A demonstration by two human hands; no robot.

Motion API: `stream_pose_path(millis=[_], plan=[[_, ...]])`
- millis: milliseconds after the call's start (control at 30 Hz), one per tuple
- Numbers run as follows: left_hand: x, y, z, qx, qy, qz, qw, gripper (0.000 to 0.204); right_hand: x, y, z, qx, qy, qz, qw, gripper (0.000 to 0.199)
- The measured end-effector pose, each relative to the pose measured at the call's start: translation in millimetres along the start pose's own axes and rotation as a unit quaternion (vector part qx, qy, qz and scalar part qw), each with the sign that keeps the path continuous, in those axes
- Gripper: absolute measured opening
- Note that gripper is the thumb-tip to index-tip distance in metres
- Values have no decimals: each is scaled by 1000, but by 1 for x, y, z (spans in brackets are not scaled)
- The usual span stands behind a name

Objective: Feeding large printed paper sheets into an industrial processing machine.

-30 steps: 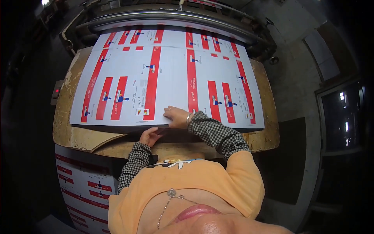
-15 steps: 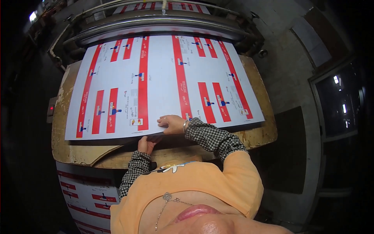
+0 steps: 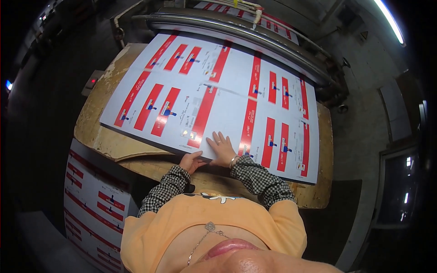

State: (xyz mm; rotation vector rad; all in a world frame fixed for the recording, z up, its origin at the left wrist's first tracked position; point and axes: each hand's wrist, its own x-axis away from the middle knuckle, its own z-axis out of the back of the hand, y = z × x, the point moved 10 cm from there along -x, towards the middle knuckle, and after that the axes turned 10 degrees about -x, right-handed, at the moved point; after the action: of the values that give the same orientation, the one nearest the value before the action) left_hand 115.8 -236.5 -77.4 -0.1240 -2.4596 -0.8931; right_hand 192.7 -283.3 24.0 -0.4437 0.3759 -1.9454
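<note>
Pressing flat: R hand (image 3: 222,148) grip open atop printed sheet (image 3: 214,98); L hand (image 3: 191,161) pinching near edge.

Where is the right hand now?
In the head view, the right hand lies flat, fingers spread, on the near edge of the printed sheet, just right of the left hand, which grips that edge over the wooden table.

Printed sheets (image 3: 214,98) lie on counter (image 3: 98,132). Roller (image 3: 236,34) behind sheets. Second sheet stack (image 3: 93,200) lower left, below counter edge.
</note>
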Motion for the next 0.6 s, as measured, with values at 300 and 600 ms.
stream_pose_path(millis=[300,600], plan=[[2,7,-17,18,-15,16,1000,34,-8,9,81,-298,9,-18,954,28],[-7,5,-11,-8,-16,-17,1000,35,5,10,35,-293,36,36,955,34]])
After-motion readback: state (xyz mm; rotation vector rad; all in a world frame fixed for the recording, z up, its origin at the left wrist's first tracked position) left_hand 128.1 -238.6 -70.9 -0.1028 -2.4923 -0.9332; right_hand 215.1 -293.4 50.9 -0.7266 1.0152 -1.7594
